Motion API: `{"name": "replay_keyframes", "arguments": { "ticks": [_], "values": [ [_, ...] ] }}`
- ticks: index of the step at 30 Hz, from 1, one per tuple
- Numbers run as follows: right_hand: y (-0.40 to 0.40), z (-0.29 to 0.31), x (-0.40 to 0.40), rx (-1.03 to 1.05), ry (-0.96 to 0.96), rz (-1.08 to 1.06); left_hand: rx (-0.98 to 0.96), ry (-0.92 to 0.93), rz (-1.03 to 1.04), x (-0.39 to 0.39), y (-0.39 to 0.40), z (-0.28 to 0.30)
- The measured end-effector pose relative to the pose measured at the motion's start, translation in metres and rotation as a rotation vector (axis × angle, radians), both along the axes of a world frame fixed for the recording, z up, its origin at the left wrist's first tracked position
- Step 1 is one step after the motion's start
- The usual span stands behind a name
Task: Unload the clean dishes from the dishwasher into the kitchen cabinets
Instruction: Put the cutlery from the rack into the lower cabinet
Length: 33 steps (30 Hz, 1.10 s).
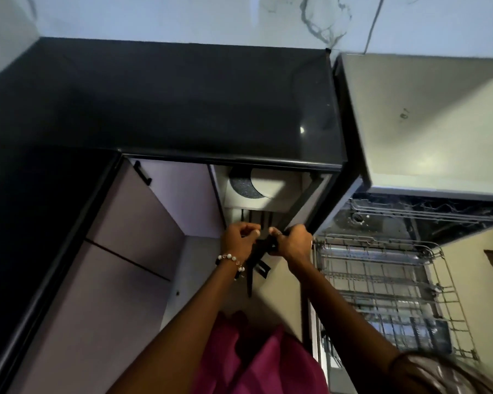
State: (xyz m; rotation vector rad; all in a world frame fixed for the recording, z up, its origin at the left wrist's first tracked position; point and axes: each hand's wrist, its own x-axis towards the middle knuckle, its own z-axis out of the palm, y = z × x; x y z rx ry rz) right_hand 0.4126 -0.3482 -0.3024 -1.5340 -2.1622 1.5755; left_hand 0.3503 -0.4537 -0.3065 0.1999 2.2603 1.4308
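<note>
Two hands at an open drawer beside the dishwasher.
My left hand and right hand curl around dark utensils over the drawer; rack pulled out.

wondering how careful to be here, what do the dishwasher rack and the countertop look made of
Dishwasher rack: thin grey wire grid, likely coated metal; the coating is unclear in this blur. Countertop: dark, smooth and glossy with a small bright glint, probably polished stone or a laminate.
</note>
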Motion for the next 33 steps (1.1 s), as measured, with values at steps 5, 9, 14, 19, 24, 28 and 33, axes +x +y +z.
{"name": "replay_keyframes", "arguments": {
  "ticks": [5, 9, 14, 19, 24, 28, 33],
  "values": [
    [-0.012, 0.006, -0.072, -0.299, 0.164, -0.218, -0.103, -0.037, 0.099, -0.051, -0.026, -0.012],
    [-0.012, 0.006, -0.118, -0.377, 0.169, -0.325, -0.172, -0.133, 0.28, -0.098, -0.032, -0.02],
    [-0.008, 0.002, -0.153, -0.494, 0.299, -0.47, 0.035, -0.508, 0.521, -0.142, -0.01, -0.018],
    [-0.002, 0.003, -0.182, -0.636, 0.419, -0.582, 0.28, -0.659, 0.541, -0.182, 0.0, -0.025],
    [0.003, 0.001, -0.204, -0.789, 0.542, -0.633, 0.362, -0.667, 0.45, -0.201, 0.006, -0.03],
    [0.0, -0.005, -0.212, -0.91, 0.702, -0.67, 0.472, -0.677, 0.427, -0.22, 0.015, -0.033],
    [-0.003, -0.014, -0.214, -0.888, 0.726, -0.524, 0.453, -0.608, 0.453, -0.223, 0.024, -0.047]
  ]
}}
